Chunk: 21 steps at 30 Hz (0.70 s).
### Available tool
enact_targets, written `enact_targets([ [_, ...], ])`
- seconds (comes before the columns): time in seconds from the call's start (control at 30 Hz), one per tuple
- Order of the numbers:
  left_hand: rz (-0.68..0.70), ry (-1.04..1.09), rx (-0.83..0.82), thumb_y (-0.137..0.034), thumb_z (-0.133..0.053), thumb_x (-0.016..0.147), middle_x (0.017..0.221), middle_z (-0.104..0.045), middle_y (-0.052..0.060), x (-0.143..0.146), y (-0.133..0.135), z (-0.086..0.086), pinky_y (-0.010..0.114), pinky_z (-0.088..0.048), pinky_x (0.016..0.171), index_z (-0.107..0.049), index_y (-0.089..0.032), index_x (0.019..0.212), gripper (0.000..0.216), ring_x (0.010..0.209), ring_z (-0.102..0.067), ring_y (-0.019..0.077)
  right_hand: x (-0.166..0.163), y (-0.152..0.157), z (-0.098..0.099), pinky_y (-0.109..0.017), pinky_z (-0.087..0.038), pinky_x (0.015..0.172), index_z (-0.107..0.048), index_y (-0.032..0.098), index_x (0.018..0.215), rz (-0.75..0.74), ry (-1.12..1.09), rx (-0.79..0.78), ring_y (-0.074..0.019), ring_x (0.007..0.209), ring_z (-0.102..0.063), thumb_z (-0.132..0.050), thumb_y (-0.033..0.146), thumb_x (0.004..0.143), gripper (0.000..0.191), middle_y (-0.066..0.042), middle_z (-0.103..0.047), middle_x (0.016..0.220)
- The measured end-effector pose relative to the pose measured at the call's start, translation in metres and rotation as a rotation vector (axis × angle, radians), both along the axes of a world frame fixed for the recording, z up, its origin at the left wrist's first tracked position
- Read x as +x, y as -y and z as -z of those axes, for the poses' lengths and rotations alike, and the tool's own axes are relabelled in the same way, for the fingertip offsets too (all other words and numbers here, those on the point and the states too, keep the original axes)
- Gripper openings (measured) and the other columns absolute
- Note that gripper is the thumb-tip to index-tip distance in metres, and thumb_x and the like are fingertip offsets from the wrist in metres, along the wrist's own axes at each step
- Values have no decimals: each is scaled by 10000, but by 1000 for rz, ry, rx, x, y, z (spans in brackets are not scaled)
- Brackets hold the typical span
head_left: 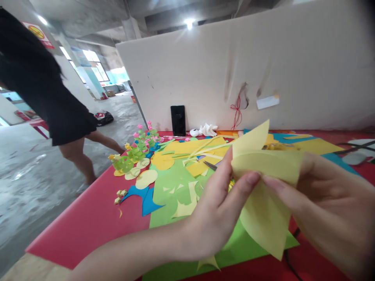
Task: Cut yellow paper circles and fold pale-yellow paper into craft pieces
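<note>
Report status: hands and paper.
Hands: left hand, right hand both pinch yellow paper. Beneath, green sheet on red table. Off left, person, apart from hands.

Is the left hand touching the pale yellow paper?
Touching. The head view shows the left hand pinching the pale yellow paper at its folded edge; the right hand grips it too.

Red table (88, 222) w/ green sheet (170, 183), yellow sheets (187, 147), blue scraps (148, 200) — paper flowers (137, 150), scissors (210, 165)

Head-worn view, downward, close over hands (216, 210)
</note>
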<state>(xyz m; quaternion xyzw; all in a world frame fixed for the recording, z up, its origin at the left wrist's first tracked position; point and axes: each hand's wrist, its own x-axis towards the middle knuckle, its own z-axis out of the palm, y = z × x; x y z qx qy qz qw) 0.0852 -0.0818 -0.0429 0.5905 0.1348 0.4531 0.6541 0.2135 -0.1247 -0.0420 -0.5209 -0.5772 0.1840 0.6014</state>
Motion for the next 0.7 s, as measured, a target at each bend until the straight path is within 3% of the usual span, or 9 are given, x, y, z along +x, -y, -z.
enact_targets([
  [0.2,-21,-5,21,-206,-408,926,1211,-583,-76,-2,-3,4,104,-355,960,-527,-283,1205,313,1131,-492,62,8,-3,4,-179,-486,418,-632,318,882,-188,-248,-85,-129,514,-578,-637,238,778,130,50,-629,628],
  [0.27,12,33,-19,-210,-390,934,1233,-567,-84,-2,-2,5,126,-355,979,-508,-302,1227,329,1144,-483,68,10,-5,3,-192,-470,409,-609,291,789,-236,-296,-112,-133,509,-560,-644,246,771,60,38,-639,642],
  [0.33,55,87,-74,-227,-372,941,1249,-554,-90,0,-2,6,165,-353,1004,-498,-321,1238,336,1182,-458,88,11,-7,2,-197,-448,401,-564,262,690,-271,-337,-144,-129,500,-531,-664,259,750,116,33,-633,643],
  [0.53,89,157,-114,-246,-387,935,1248,-556,-87,3,-5,10,214,-327,1043,-521,-328,1224,329,1228,-420,122,9,-10,0,-196,-424,400,-631,279,849,-236,-408,-186,-112,491,-482,-704,309,706,164,43,-576,616],
  [0.7,93,148,-105,-241,-383,935,1222,-575,-80,1,-4,10,215,-353,1017,-536,-327,1210,326,1198,-449,123,9,-12,-1,-174,-487,446,-647,259,760,-182,-377,-190,-118,525,-576,-718,317,693,114,31,-652,650],
])
